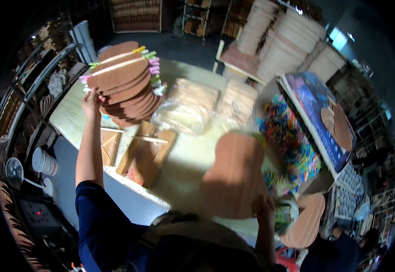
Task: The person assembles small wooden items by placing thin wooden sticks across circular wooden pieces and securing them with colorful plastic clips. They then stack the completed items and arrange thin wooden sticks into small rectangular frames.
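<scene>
On the far left of the table stands a stack of brown guitar-shaped wooden panels (122,75), with thin pale wood strips across the top and colourful clothespins (154,68) along its edges. My left hand (91,100) reaches to the stack's near left edge, its fingers closed beside a pale clip; what they pinch is too small to make out. Near the table's front edge my right hand (263,206) grips the lower right corner of a single guitar-shaped wooden panel (234,174), slightly blurred.
A wooden frame jig (163,156) sits in front of the stack. Plastic bags of pale wood pieces (193,97) lie mid-table. To the right, an open box (313,122) holds many coloured clothespins (288,136). Tall piles of panels (292,38) stand beyond; a person (336,251) is at lower right.
</scene>
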### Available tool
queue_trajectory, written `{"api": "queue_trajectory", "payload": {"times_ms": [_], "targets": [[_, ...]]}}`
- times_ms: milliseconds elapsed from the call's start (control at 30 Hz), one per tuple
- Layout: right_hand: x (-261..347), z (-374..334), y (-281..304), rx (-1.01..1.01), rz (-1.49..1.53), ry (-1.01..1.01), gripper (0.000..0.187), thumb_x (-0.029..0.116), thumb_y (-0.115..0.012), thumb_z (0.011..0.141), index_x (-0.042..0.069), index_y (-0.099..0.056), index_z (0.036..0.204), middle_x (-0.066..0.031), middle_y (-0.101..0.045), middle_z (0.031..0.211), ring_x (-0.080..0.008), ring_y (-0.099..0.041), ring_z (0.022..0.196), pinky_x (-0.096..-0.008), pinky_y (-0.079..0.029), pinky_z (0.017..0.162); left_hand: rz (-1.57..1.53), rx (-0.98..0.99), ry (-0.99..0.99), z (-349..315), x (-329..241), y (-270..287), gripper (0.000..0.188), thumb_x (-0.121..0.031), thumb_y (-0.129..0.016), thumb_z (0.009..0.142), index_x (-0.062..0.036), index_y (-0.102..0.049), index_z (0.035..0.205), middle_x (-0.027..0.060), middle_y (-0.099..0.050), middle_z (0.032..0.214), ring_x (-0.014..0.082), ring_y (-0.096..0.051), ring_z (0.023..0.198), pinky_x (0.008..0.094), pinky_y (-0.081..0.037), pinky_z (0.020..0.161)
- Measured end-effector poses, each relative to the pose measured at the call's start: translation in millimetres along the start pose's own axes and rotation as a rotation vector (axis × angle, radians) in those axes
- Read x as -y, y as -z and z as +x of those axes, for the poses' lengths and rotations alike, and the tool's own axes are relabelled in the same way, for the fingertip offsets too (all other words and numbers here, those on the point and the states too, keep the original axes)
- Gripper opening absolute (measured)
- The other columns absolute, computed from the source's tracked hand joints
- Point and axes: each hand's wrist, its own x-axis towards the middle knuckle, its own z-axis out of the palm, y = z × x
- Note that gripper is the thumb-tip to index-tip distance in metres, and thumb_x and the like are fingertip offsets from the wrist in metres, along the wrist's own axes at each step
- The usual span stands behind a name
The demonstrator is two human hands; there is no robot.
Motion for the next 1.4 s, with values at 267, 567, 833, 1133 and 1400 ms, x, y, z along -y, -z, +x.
{"api": "queue_trajectory", "payload": {"times_ms": [267,567,833,1133,1400], "targets": [[-73,22,-33,0.070,0.226,-0.221,0.022,0.012,-0.050,0.094,0.001,-0.053,0.112,-0.0068,-0.061,0.105,-0.0160,-0.060,0.096,-0.0296,-0.048,0.084,0.292,0.065,-0.022,-111,28,1,0.041,-0.022,-0.064,0.089,-0.0006,-0.046,0.119,0.0044,-0.057,0.090,0.0106,-0.055,0.068,0.0240,-0.047,0.059],[-85,5,-50,-0.059,0.329,-0.266,0.022,0.016,-0.048,0.095,0.003,-0.053,0.113,-0.0037,-0.056,0.101,-0.0130,-0.055,0.085,-0.0305,-0.048,0.073,0.456,0.094,0.403,-265,105,45,0.020,-0.017,-0.056,0.093,-0.0105,-0.055,0.112,0.0000,-0.060,0.089,0.0078,-0.053,0.066,0.0218,-0.046,0.059],[-98,40,-18,-0.177,-0.437,0.171,0.032,0.020,-0.050,0.095,0.004,-0.047,0.122,-0.0079,-0.056,0.111,-0.0165,-0.056,0.089,-0.0315,-0.048,0.074,0.169,-0.126,0.711,-230,148,-8,0.011,-0.018,-0.060,0.091,-0.0070,-0.058,0.091,-0.0007,-0.055,0.075,0.0101,-0.051,0.062,0.0225,-0.043,0.056],[-92,168,16,-0.310,-0.910,0.362,0.036,0.010,-0.063,0.080,0.006,-0.055,0.115,-0.0148,-0.061,0.104,-0.0300,-0.060,0.087,-0.0375,-0.049,0.078,0.006,-0.224,0.335,-221,167,-31,0.006,-0.009,-0.060,0.089,-0.0051,-0.061,0.094,0.0019,-0.061,0.080,0.0101,-0.055,0.072,0.0248,-0.048,0.064],[-76,250,-46,0.074,-1.523,0.672,0.043,0.011,-0.049,0.081,0.016,-0.053,0.124,-0.0082,-0.052,0.125,-0.0316,-0.048,0.113,-0.0411,-0.040,0.095,0.766,0.713,-0.291,-332,111,-124,0.013,0.003,-0.068,0.077,-0.0039,-0.068,0.088,0.0084,-0.058,0.081,0.0222,-0.054,0.079,0.0334,-0.048,0.064]]}}
